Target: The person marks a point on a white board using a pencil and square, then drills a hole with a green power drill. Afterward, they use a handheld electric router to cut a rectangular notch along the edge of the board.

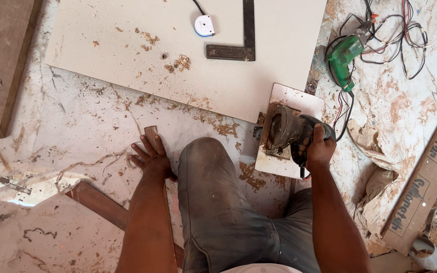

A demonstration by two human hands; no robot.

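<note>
As we look down from the head camera, we see no box or bowl with things in it; only a grey roll of tape (427, 253) lies on the floor (77, 126) at the bottom right.

Our right hand (319, 146) is closed tight around the handle of a dark power saw (287, 129). The saw sits on a small pale board (292, 101), just beside our bent knee (206, 162). That small board touches the edge of a big pale board (127, 55) that lies flat on the floor.

Our left hand (150, 156) is open and flat. Its fingers are spread and press down on the floor, on the tip of a thin brown wood strip (151, 135).

On the big board lie a black metal square (243, 45) and a small white and blue tape measure (204, 25), near each other. Wood dust and chips are all over it.

To the right, a green drill (344, 54) lies among tangled wires (400, 30). Far right, a long brown plank (426, 172) with black letters printed on a pale side lies slanted. A dark wood plank (3, 60) lies at the far left.
</note>
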